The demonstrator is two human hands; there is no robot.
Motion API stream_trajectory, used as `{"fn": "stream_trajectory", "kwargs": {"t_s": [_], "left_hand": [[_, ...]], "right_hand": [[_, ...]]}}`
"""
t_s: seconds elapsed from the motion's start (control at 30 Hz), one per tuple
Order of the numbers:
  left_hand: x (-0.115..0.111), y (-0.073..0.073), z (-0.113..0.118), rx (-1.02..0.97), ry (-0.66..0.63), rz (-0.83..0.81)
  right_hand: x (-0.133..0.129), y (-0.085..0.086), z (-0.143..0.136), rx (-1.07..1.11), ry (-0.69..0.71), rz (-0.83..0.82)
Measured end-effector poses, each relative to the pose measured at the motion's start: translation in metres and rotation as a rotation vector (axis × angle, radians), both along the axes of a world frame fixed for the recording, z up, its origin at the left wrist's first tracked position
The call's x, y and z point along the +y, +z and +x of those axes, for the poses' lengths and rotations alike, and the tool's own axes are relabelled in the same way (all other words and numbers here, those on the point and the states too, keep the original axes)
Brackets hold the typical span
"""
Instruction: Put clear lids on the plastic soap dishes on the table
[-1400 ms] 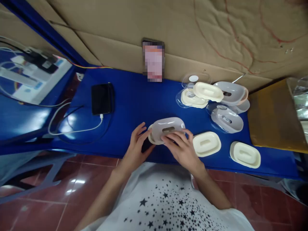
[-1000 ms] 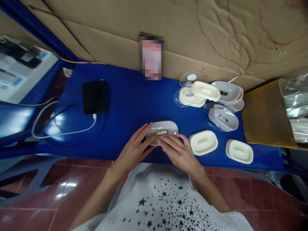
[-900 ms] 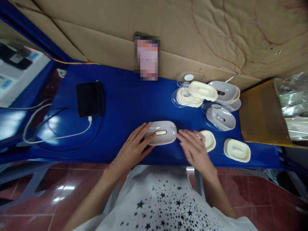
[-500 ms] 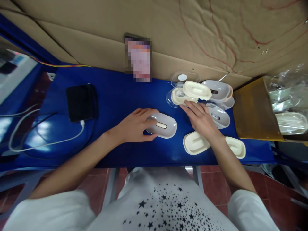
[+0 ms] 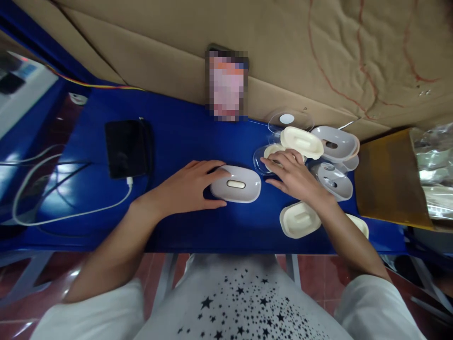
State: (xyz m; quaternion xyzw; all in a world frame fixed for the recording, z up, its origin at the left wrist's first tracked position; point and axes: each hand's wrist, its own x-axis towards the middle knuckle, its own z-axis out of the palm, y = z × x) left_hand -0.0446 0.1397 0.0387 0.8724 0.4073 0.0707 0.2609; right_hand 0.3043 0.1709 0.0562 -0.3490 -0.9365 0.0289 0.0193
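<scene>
A grey oval plastic case [image 5: 236, 183] with a cream insert in its slot lies on the blue table [image 5: 184, 141]. My left hand [image 5: 186, 185] rests on the case's left end, fingers around it. My right hand [image 5: 293, 174] reaches to the right of the case, fingers spread over a clear plastic lid [image 5: 264, 158] holding a cream piece. Behind it a cream oval part [image 5: 301, 141] lies on top of the pile.
Grey oval shells [image 5: 336, 143] and another in clear wrap [image 5: 334, 180] sit at the right. Two cream oval parts [image 5: 300, 219] lie near the front edge. A black phone [image 5: 124, 148] with a white cable lies left. A brown box [image 5: 387, 177] stands at the far right.
My right hand left the grey case and went to the pile of parts at the right. My left hand stayed on the case, now flat on the table.
</scene>
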Motion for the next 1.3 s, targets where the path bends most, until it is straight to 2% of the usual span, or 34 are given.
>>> {"fn": "stream_trajectory", "kwargs": {"t_s": [0.13, 0.3, 0.4, 0.5, 0.63, 0.83, 0.93, 1.07, 1.3], "left_hand": [[0.003, 0.001, -0.020, 0.043, 0.092, -0.099], [0.008, -0.003, -0.041, 0.017, 0.187, -0.119], [0.009, -0.003, -0.041, 0.002, 0.171, -0.116], [0.009, -0.003, -0.030, -0.008, 0.136, -0.084], [0.007, -0.009, -0.010, -0.063, 0.134, -0.057], [0.003, -0.021, 0.010, -0.207, 0.097, -0.073], [0.004, -0.022, 0.009, -0.222, 0.085, -0.095], [0.006, -0.024, 0.005, -0.205, 0.097, -0.098], [0.003, -0.022, 0.006, -0.214, 0.069, -0.087]], "right_hand": [[0.009, 0.005, 0.000, 0.025, 0.085, -0.145], [0.027, 0.007, -0.014, -0.088, 0.023, -0.097], [0.046, 0.011, -0.014, -0.105, -0.017, -0.114], [0.056, 0.022, -0.009, -0.022, -0.027, -0.172], [0.038, 0.030, -0.013, 0.088, -0.042, -0.209], [0.000, 0.007, -0.043, 0.081, 0.125, -0.208], [-0.003, 0.001, -0.056, 0.084, 0.178, -0.177], [-0.001, 0.000, -0.067, 0.080, 0.219, -0.134], [-0.004, -0.001, -0.073, 0.051, 0.204, -0.117]]}}
